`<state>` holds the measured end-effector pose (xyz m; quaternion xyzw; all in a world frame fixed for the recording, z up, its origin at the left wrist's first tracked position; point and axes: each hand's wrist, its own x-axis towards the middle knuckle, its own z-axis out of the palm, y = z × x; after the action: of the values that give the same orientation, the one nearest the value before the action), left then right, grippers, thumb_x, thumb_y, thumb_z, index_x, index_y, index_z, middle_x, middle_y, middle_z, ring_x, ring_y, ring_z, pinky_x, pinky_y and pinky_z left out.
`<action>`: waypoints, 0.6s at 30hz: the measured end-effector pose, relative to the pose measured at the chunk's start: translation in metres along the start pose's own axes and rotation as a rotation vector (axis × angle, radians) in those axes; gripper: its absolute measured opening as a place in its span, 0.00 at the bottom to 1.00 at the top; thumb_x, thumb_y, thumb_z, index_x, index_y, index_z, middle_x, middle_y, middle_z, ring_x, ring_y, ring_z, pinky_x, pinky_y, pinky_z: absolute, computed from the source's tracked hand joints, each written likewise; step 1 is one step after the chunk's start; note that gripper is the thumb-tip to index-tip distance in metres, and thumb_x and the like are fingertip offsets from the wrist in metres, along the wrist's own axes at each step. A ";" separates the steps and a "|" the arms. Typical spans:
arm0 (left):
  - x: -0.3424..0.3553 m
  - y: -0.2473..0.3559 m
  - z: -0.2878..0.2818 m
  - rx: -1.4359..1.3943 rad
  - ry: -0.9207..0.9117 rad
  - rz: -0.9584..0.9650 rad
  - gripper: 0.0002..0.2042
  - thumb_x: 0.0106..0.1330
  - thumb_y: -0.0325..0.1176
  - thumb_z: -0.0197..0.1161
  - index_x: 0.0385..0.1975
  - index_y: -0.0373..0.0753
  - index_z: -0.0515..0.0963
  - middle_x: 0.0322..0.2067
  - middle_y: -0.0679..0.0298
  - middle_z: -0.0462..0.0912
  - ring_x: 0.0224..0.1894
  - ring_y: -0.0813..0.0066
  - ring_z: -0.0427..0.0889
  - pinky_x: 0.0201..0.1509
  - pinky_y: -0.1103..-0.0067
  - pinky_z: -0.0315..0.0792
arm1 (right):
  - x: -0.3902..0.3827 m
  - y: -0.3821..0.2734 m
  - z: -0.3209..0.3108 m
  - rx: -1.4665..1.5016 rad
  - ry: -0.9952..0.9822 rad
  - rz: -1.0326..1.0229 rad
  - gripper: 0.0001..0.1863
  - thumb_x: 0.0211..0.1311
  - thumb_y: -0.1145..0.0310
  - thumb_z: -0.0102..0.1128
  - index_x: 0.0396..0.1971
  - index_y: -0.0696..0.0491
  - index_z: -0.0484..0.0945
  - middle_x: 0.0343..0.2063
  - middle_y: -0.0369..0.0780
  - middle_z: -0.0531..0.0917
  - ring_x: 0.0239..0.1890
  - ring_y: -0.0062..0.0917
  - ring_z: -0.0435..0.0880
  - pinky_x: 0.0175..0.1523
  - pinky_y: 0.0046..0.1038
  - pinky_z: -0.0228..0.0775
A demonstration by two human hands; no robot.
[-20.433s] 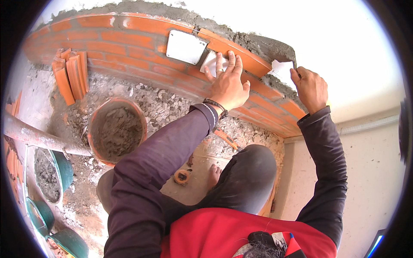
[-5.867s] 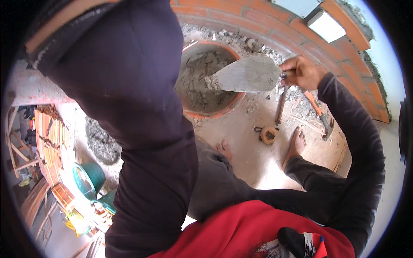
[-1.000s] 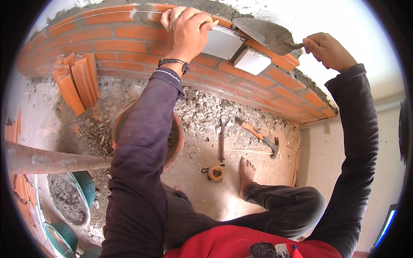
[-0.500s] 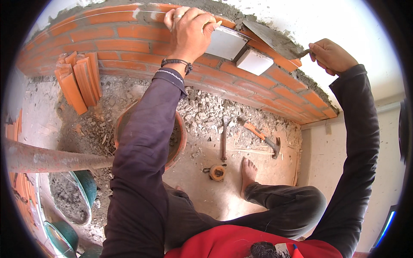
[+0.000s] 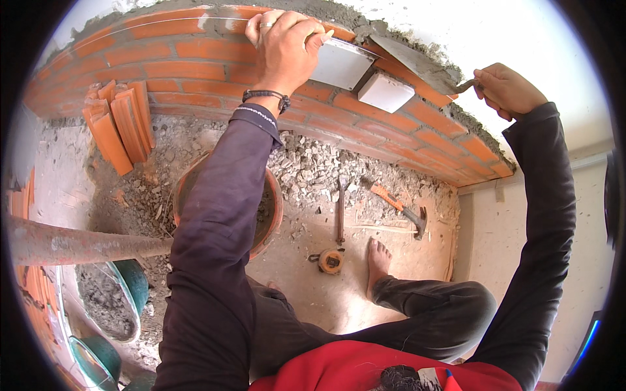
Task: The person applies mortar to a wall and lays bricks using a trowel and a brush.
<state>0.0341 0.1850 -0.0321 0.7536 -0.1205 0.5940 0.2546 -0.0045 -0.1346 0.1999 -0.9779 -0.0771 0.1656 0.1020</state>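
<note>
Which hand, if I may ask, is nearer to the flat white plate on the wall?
Left: the left hand is at the upper left of the white plate; the right hand, holding the trowel, is farther off, to its right.

We curl our left hand [image 5: 287, 52] over the top of the brick wall [image 5: 215, 70], just beside a white plate [image 5: 342, 64], and hold a trowel [image 5: 414, 63] in our right hand [image 5: 507, 90] against the mortar [image 5: 379, 28], while a hammer [image 5: 405, 209], a tape measure [image 5: 330, 261] and an orange-rimmed bucket [image 5: 276, 212] sit on the floor [image 5: 303, 296].
</note>
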 end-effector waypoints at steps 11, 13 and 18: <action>0.001 0.000 0.001 -0.006 0.001 0.007 0.06 0.61 0.44 0.70 0.26 0.52 0.85 0.34 0.77 0.84 0.50 0.66 0.74 0.62 0.62 0.52 | 0.003 0.006 0.006 0.039 0.109 -0.043 0.26 0.77 0.53 0.42 0.20 0.52 0.72 0.08 0.27 0.61 0.06 0.12 0.58 0.12 0.19 0.53; 0.002 0.001 0.001 -0.004 -0.003 0.004 0.07 0.61 0.44 0.70 0.26 0.52 0.85 0.34 0.76 0.84 0.50 0.66 0.74 0.62 0.62 0.52 | 0.001 0.008 0.005 0.059 0.121 -0.047 0.26 0.77 0.53 0.42 0.19 0.52 0.71 0.08 0.27 0.61 0.06 0.12 0.58 0.12 0.19 0.53; 0.002 -0.002 0.001 0.016 0.007 0.008 0.08 0.61 0.46 0.70 0.26 0.52 0.85 0.34 0.77 0.84 0.50 0.67 0.74 0.62 0.62 0.53 | -0.001 0.000 0.005 -0.038 0.125 -0.127 0.26 0.77 0.52 0.42 0.19 0.51 0.71 0.08 0.27 0.62 0.06 0.12 0.59 0.11 0.19 0.53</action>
<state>0.0359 0.1862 -0.0307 0.7532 -0.1178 0.5983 0.2467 -0.0074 -0.1341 0.1959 -0.9811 -0.1357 0.0962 0.0985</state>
